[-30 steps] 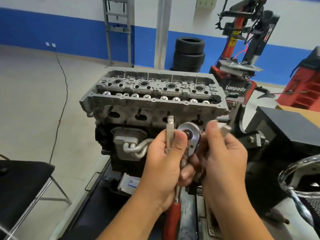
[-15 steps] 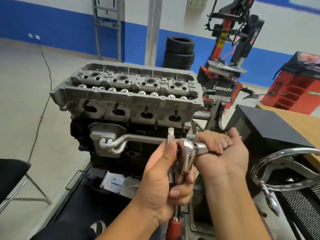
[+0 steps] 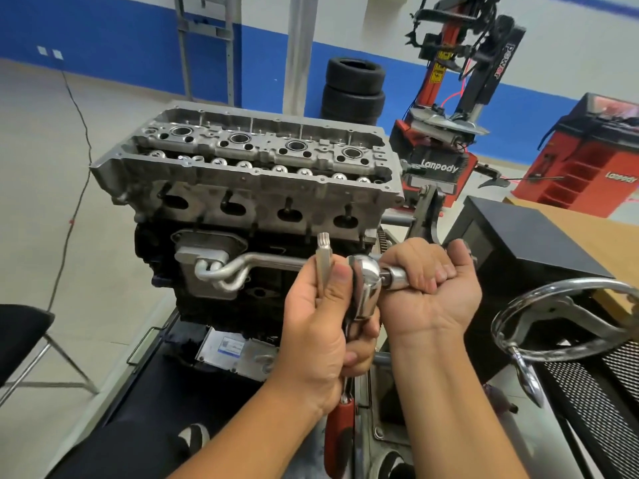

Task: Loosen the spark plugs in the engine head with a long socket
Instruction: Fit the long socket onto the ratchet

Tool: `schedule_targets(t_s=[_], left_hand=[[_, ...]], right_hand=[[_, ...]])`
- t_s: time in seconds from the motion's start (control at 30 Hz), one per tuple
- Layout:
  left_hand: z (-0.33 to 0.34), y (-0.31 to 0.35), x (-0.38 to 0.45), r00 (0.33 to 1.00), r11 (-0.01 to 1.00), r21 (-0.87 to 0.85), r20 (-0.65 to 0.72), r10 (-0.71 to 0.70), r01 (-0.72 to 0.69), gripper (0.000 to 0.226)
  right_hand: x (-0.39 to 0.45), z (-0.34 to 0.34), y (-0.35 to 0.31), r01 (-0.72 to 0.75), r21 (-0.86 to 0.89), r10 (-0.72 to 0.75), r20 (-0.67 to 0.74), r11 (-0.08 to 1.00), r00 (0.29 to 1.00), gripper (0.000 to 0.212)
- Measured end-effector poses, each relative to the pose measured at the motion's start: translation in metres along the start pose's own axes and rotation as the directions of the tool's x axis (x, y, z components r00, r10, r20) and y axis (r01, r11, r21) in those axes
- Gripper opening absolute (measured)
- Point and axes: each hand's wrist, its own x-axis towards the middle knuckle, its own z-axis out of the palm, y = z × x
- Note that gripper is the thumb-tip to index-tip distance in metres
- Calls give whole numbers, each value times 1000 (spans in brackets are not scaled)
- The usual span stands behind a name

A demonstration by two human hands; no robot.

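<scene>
The grey engine head (image 3: 249, 188) stands on its block in the middle, with several round spark plug wells (image 3: 296, 145) along its top. In front of it, my left hand (image 3: 321, 326) grips a chrome ratchet (image 3: 364, 288) with a red handle pointing down, and pinches a short splined bit (image 3: 323, 257) upright under the thumb. My right hand (image 3: 428, 285) is curled round a chrome long socket (image 3: 394, 276) that sits on the ratchet head, pointing right. Most of the socket is hidden in my fist.
A black box (image 3: 518, 243) lies on a wooden table at the right, with a chrome wheel (image 3: 560, 316) and mesh below it. Stacked tyres (image 3: 354, 88) and red tyre machines (image 3: 456, 98) stand behind. A black chair (image 3: 20, 337) is at the left.
My right hand has closed round the socket and pushed it onto the ratchet head. The ratchet head turned from facing me to sideways. The view came closer to the engine.
</scene>
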Motion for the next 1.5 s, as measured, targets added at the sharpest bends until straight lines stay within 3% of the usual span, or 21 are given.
schedule_targets(t_s=[0.13, 0.27, 0.43, 0.57, 0.73, 0.83, 1.0, 1.07, 1.17, 1.23, 1.3, 1.4, 1.5], left_hand=[[3, 0, 0, 997, 998, 31, -63, 54, -52, 46], [6, 1, -3, 999, 1000, -1, -49, 19, -20, 39], [14, -5, -10, 996, 992, -117, -65, -61, 53, 39], [17, -7, -9, 984, 997, -64, -178, 26, -38, 36], [17, -3, -7, 976, 993, 8, -183, 120, -121, 31], [15, -3, -7, 963, 960, 159, -108, 248, -229, 31], [12, -1, -6, 919, 858, 346, 34, 393, -379, 32], [11, 1, -5, 908, 840, 364, 42, 417, -403, 34], [11, 8, -4, 868, 784, 423, 11, 496, -454, 30], [12, 14, -3, 803, 703, 503, -30, 596, -503, 24], [13, 21, -1, 737, 616, 585, -44, 674, -528, 19], [16, 25, -4, 741, 597, 610, -25, 672, -521, 25], [20, 18, -9, 742, 577, 598, 46, 669, -557, 29]], right_hand=[[2, -4, 5, -2, 10, 2, 29, 1000, 1000, 49], [6, -3, 6, -22, -38, 27, 141, 999, 990, 51], [8, -6, 8, -166, 0, 159, 271, 986, 949, 48], [10, -4, 11, -149, -101, 173, 291, 984, 941, 50], [12, -2, 12, -112, -177, 159, 280, 978, 947, 52], [11, 0, 13, -137, -225, 174, 152, 965, 973, 49], [8, 11, 14, -209, -430, 114, -235, 879, 965, 41], [5, 15, 18, -222, -588, 20, -330, 778, 944, 42], [-10, 15, 28, -300, -840, -36, -354, 451, 935, 51], [-24, 13, 35, -305, -916, 54, -301, 259, 952, 67], [-41, 13, 46, -173, -968, 170, -142, 181, 975, 69], [-56, 5, 59, 106, -981, 92, 122, 163, 988, 49], [-63, 9, 61, 225, -943, -8, 230, 245, 973, 37]])
